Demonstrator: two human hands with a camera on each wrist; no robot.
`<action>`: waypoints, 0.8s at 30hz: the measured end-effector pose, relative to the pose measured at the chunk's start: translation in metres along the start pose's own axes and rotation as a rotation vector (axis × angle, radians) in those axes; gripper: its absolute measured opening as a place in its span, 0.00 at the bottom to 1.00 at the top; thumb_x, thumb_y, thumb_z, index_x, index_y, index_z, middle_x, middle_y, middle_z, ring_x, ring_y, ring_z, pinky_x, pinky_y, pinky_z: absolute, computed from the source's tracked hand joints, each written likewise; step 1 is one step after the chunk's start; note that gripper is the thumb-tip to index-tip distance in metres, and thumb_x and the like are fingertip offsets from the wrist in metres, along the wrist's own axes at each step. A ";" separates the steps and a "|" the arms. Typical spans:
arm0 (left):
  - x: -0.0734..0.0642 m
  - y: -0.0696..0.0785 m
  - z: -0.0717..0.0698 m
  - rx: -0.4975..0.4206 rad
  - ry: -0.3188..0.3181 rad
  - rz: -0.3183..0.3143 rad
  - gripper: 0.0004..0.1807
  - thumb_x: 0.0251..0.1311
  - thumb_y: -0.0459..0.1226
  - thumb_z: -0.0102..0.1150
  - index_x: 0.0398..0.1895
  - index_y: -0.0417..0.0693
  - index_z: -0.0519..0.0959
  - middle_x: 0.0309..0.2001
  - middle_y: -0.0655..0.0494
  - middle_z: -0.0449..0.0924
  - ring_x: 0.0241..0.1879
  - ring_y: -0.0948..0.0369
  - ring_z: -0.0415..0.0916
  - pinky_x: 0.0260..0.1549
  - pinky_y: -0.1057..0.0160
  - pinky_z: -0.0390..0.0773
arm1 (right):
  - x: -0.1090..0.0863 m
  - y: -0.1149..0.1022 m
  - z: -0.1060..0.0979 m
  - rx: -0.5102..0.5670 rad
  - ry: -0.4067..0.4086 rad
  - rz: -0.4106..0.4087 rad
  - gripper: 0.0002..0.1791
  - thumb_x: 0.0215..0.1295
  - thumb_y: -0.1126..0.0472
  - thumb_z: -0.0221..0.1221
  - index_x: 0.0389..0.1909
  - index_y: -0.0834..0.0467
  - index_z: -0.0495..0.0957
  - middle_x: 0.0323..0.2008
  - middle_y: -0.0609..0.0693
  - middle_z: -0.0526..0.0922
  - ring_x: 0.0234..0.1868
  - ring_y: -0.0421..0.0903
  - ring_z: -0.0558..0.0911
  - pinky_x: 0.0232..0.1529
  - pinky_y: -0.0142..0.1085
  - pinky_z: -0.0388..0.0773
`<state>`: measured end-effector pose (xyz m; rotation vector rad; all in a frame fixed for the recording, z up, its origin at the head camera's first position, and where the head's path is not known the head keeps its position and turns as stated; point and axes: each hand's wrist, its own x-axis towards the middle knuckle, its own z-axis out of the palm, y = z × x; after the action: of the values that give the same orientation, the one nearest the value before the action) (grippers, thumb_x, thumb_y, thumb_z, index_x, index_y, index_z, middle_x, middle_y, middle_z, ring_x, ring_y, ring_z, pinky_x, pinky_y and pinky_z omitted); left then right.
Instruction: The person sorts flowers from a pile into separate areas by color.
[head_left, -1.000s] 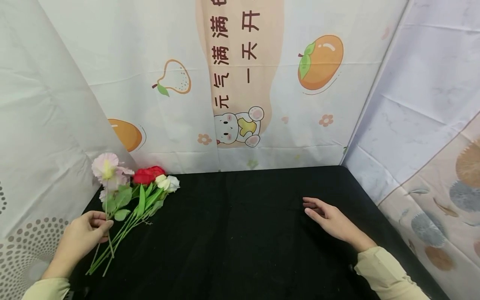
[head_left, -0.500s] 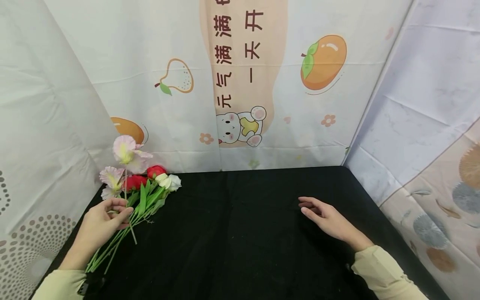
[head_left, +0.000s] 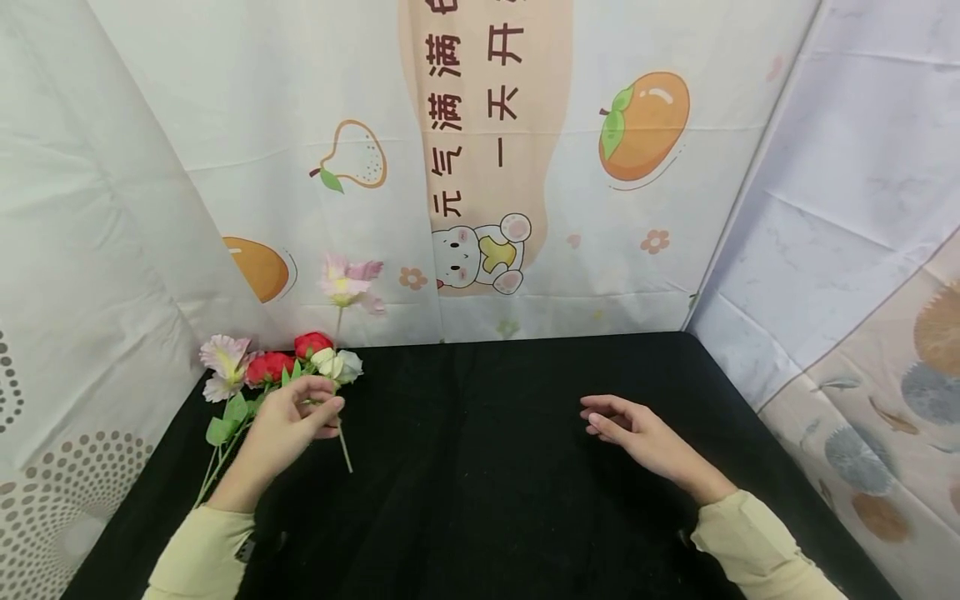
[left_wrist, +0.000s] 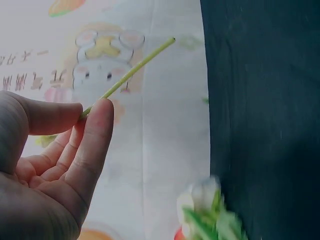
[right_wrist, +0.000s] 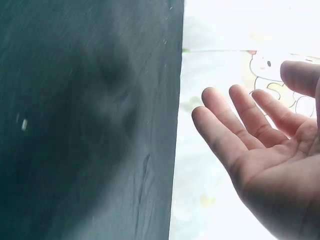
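A person's left hand (head_left: 294, 421) pinches the thin green stem (left_wrist: 141, 65) of a pink flower (head_left: 349, 283) above the left part of a black-covered table (head_left: 487, 475), thumb and fingertips pressed together on it. The bloom, slightly blurred, rises in front of a printed curtain (head_left: 480, 321) beyond the table's far edge, while the cut end of the stem slants down below the fingers, over the table. Near the table's far left corner lie more flowers: red blooms (head_left: 270, 367), white blooms (head_left: 349, 367) and a paler pink bloom (head_left: 224, 360), with green leaves (head_left: 221, 431) and stalks trailing along the table's left side, partly hidden by the left hand and a pale yellow sleeve (head_left: 201, 546). Above the table's right half hovers the right hand (head_left: 641, 433), its fingers loosely extended and nothing in its grasp.

The pink flower looks artificial and is likely very light, with soft, thin petals that would crease or bend under pressure. Its stem seems fairly stiff but narrow and smooth, so it could roll between the fingertips and let the top-heavy bloom swing. The stem appears the right place to take hold, with a gentle pinch partway along its length; squeezing the petals would risk crumpling them.
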<state>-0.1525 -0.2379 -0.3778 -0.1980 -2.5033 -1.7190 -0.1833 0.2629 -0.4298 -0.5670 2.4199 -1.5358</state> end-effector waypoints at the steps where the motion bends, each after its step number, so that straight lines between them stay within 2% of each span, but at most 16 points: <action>1: 0.001 0.001 0.006 -0.009 -0.011 0.000 0.16 0.70 0.33 0.61 0.54 0.30 0.73 0.43 0.36 0.78 0.31 0.57 0.85 0.32 0.58 0.86 | 0.001 -0.001 0.001 0.026 -0.002 0.013 0.26 0.79 0.52 0.54 0.68 0.64 0.69 0.63 0.68 0.75 0.57 0.59 0.81 0.53 0.34 0.80; 8: 0.007 0.008 0.042 -0.060 -0.097 -0.013 0.14 0.70 0.31 0.61 0.53 0.32 0.75 0.40 0.41 0.79 0.34 0.50 0.83 0.33 0.58 0.86 | 0.013 -0.015 0.018 0.197 -0.023 0.060 0.30 0.77 0.51 0.57 0.69 0.68 0.67 0.63 0.65 0.75 0.60 0.56 0.80 0.55 0.37 0.79; 13: 0.008 0.009 0.067 -0.095 -0.160 -0.023 0.13 0.70 0.30 0.61 0.53 0.33 0.76 0.38 0.44 0.80 0.36 0.46 0.83 0.33 0.58 0.86 | 0.026 -0.026 0.037 0.255 -0.059 0.059 0.31 0.76 0.51 0.58 0.69 0.68 0.67 0.64 0.66 0.74 0.61 0.57 0.79 0.56 0.39 0.79; 18: 0.008 0.010 0.098 -0.161 -0.236 -0.014 0.15 0.70 0.29 0.59 0.57 0.32 0.76 0.40 0.45 0.81 0.34 0.51 0.84 0.32 0.58 0.86 | 0.043 -0.036 0.056 0.310 -0.078 0.053 0.29 0.75 0.52 0.59 0.68 0.66 0.69 0.64 0.62 0.75 0.62 0.59 0.78 0.57 0.41 0.79; 24: 0.010 0.016 0.136 -0.233 -0.355 -0.009 0.17 0.72 0.31 0.58 0.60 0.31 0.75 0.41 0.44 0.81 0.32 0.56 0.84 0.32 0.56 0.86 | 0.058 -0.049 0.068 0.374 -0.048 0.033 0.29 0.75 0.53 0.60 0.68 0.65 0.69 0.64 0.64 0.75 0.61 0.58 0.79 0.56 0.43 0.80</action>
<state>-0.1608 -0.1049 -0.4098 -0.5570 -2.5199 -2.1437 -0.1999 0.1637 -0.4138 -0.4764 2.0213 -1.8729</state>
